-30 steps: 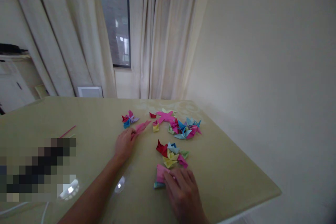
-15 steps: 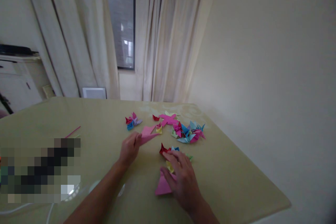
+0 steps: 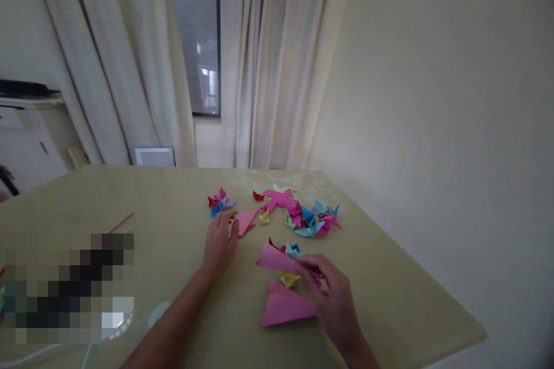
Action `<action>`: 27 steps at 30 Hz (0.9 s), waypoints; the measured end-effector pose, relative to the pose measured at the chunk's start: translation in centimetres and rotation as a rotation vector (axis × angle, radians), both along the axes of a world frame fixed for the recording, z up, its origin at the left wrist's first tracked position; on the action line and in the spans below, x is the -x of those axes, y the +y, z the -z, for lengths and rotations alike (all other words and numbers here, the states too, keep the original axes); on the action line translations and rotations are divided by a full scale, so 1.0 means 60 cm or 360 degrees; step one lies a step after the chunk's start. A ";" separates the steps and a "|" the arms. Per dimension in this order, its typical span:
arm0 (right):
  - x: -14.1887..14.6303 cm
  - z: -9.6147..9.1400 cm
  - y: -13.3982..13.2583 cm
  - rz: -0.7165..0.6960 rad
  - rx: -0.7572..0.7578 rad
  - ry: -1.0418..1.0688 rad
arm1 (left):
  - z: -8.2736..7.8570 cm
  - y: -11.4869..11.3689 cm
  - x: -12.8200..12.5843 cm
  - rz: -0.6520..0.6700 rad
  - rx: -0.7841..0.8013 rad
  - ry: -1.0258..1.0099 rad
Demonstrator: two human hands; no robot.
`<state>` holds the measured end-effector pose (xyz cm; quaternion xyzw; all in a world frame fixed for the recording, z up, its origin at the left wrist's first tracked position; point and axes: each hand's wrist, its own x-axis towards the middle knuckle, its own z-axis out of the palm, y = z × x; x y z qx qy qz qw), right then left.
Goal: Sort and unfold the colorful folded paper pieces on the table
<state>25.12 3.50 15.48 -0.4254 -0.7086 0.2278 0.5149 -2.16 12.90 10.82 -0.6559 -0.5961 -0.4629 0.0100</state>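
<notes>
A pink paper (image 3: 277, 258) is pinched at its right end in the grip of the right hand (image 3: 333, 294), nearer than the heap of folded pieces (image 3: 312, 220) on the desk (image 3: 173, 207). Its long axis runs left-right, tip leftward. A smaller pink fold (image 3: 246, 221), left of that heap, is touched by the flat, spread left hand (image 3: 220, 239).

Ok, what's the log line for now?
left hand: touching small pink fold | right hand: holding pink paper | table: origami pile beyond hands

Cream curtains (image 3: 268, 63) flank a dark window (image 3: 194, 34) beside a plain pale wall (image 3: 433, 98).
</notes>
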 end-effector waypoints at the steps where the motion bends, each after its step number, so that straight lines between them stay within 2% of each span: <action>1: -0.014 0.005 -0.011 -0.0014 0.0107 0.0047 | 0.003 0.005 0.006 -0.0053 0.0137 0.0111; 4: -0.042 0.019 -0.037 -0.0021 0.0272 0.0034 | 0.012 0.012 0.017 -0.0024 0.0570 0.0473; 6: -0.046 0.026 -0.045 0.0018 0.0277 -0.0018 | 0.014 0.012 0.017 -0.0003 0.0709 0.0624; 11: -0.044 0.046 -0.041 0.0139 0.0155 -0.0180 | 0.005 0.003 0.002 -0.0003 0.0669 0.0790; 14: -0.044 0.064 -0.036 0.0227 -0.0051 -0.0335 | 0.001 0.000 -0.003 -0.0021 0.0638 0.0777; 17: -0.044 0.079 -0.035 0.0303 -0.0281 -0.0470 | 0.002 0.004 0.002 -0.0124 0.0601 0.0714; 20: -0.043 0.084 -0.037 0.0320 -0.0393 -0.0507 | 0.003 0.010 0.017 -0.0278 0.0506 0.0415; 23: -0.041 0.080 -0.039 0.0302 -0.0443 -0.0529 | 0.000 0.013 0.029 -0.0387 0.0306 -0.0065; 25: -0.040 0.078 -0.040 0.0280 -0.0460 -0.0541 | -0.004 0.011 0.028 -0.0341 0.0137 -0.0336; 27: -0.040 0.079 -0.042 0.0269 -0.0461 -0.0538 | -0.006 0.005 0.018 -0.0203 0.0007 -0.0513</action>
